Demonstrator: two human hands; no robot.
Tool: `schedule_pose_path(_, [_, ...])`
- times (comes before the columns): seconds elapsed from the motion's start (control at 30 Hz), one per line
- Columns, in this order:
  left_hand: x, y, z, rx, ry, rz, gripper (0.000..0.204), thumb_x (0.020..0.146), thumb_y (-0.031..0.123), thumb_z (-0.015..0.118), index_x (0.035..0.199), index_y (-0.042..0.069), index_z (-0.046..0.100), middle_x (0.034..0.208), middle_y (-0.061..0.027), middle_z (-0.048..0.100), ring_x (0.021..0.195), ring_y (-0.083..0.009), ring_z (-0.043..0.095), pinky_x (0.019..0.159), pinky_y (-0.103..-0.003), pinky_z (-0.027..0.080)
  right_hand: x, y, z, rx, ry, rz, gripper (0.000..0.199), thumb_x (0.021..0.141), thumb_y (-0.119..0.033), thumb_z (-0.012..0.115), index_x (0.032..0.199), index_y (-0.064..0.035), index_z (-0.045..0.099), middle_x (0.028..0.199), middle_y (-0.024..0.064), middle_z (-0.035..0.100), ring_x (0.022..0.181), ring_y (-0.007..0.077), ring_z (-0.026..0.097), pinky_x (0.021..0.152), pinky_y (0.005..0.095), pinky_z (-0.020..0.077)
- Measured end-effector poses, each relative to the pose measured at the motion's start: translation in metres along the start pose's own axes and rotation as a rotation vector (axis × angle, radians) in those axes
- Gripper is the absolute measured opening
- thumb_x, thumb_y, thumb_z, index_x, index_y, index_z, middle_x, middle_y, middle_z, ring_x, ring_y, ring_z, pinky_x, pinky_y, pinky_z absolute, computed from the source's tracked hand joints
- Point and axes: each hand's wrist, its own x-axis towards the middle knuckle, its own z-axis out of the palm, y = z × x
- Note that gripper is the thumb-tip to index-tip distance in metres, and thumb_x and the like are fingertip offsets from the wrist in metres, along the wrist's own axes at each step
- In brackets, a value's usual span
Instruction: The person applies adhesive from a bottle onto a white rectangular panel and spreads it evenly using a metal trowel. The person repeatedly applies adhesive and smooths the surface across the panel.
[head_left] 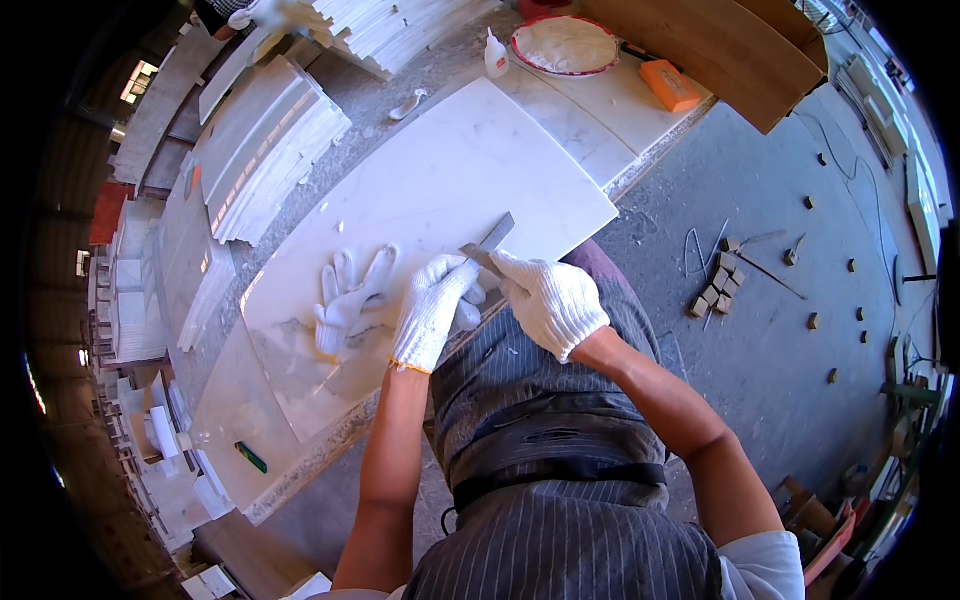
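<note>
Nearest, the person's striped apron (545, 400) fills the lower middle, both bare forearms rising from it to gloved hands at the near edge of a white marble slab (440, 190). The right hand (552, 300) is clenched around the near end of a flat grey metal strip (488, 245), which sticks out past its fingers and slants up toward the far right, lying on the slab. The left hand (432, 310) closes on the same near end from the left, touching the right hand. Just left of it a spare pair of white gloves (348, 295) lies flat on the slab. Farther off stand a small glue bottle (496, 55), a red-rimmed bowl (565, 45) and an orange block (670, 85).
</note>
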Motion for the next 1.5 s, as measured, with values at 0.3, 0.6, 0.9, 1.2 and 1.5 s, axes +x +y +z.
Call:
schedule_pose_path(0.3, [-0.009,0.007,0.001,-0.042,0.005,-0.061,0.02,0.098,0.024,0.066,0.096,0.004,0.067,0.071,-0.0042,0.065,0.051,-0.0093,0.058,0.047,-0.024,0.047,0.012,-0.005,-0.021,0.056,-0.05,-0.023,0.044,0.097,-0.013,0.051,0.14,-0.0215,0.06,0.081,0.0201,0.071,0.066,0.0356,0.07,0.057,0.0412,0.0561])
schedule_pose_path(0.6, [-0.013,-0.026,0.004,0.857,0.447,0.873,0.022,0.09,0.018,0.072,0.109,0.007,0.072,0.08,-0.0097,0.068,0.063,-0.0251,0.067,0.059,-0.037,0.053,0.03,0.011,-0.046,0.312,0.02,0.227,0.034,0.093,-0.007,0.061,0.126,-0.0072,0.07,0.088,0.0184,0.073,0.071,0.0297,0.068,0.07,0.0373,0.0557])
schedule_pose_path(0.9, [-0.01,-0.035,0.007,1.14,0.55,1.014,0.026,0.082,0.02,0.077,0.108,0.018,0.074,0.083,-0.0052,0.066,0.067,-0.0275,0.065,0.058,-0.04,0.053,0.018,-0.005,-0.045,0.281,-0.045,0.124,0.032,0.092,-0.01,0.065,0.124,-0.0068,0.07,0.098,0.0224,0.074,0.083,0.0313,0.074,0.078,0.0366,0.0573])
schedule_pose_path(1.2, [-0.007,-0.045,0.002,1.174,0.59,1.076,0.032,0.084,0.014,0.067,0.116,0.016,0.069,0.088,-0.0005,0.063,0.069,-0.0231,0.062,0.057,-0.038,0.051,0.003,0.009,-0.017,0.247,0.062,0.233,0.033,0.094,-0.003,0.06,0.126,-0.0014,0.067,0.094,0.0269,0.071,0.083,0.0337,0.073,0.076,0.0345,0.0568])
schedule_pose_path(1.5, [0.004,-0.049,0.003,0.293,0.695,0.8,0.024,0.091,0.007,0.073,0.115,0.003,0.071,0.085,-0.0068,0.071,0.066,-0.0167,0.063,0.062,-0.031,0.053,-0.011,-0.021,-0.042,1.058,-0.021,0.682,0.044,0.102,-0.01,0.056,0.146,-0.0102,0.054,0.08,-0.002,0.054,0.062,0.0054,0.045,0.054,0.0218,0.0429])
